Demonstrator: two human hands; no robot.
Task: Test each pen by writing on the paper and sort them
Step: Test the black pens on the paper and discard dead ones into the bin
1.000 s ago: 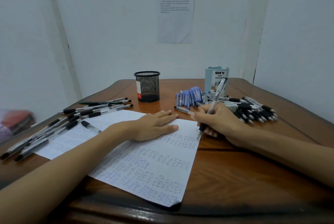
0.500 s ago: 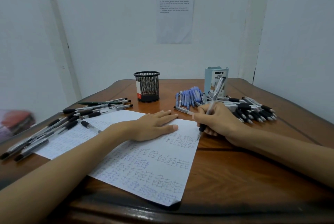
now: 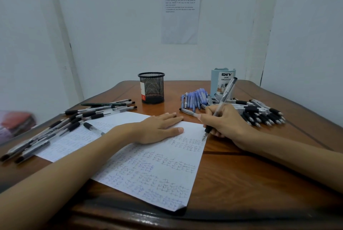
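While the right hand (image 3: 228,124) grips a clear pen (image 3: 225,93) w/ its tip at the right edge of the paper (image 3: 148,170), the left hand (image 3: 157,127) lies flat, fingers straight, pinning the sheet. Step in hand, prob.: test-writing. Next calls for a verdict on the ink, then picking the matching pile. Wooden table (image 3: 241,183) – black pens (image 3: 74,118) at left, mixed heap (image 3: 259,114) at right, mesh cup (image 3: 151,88) & organizer (image 3: 221,81) at back; white walls, printed notice (image 3: 181,14).
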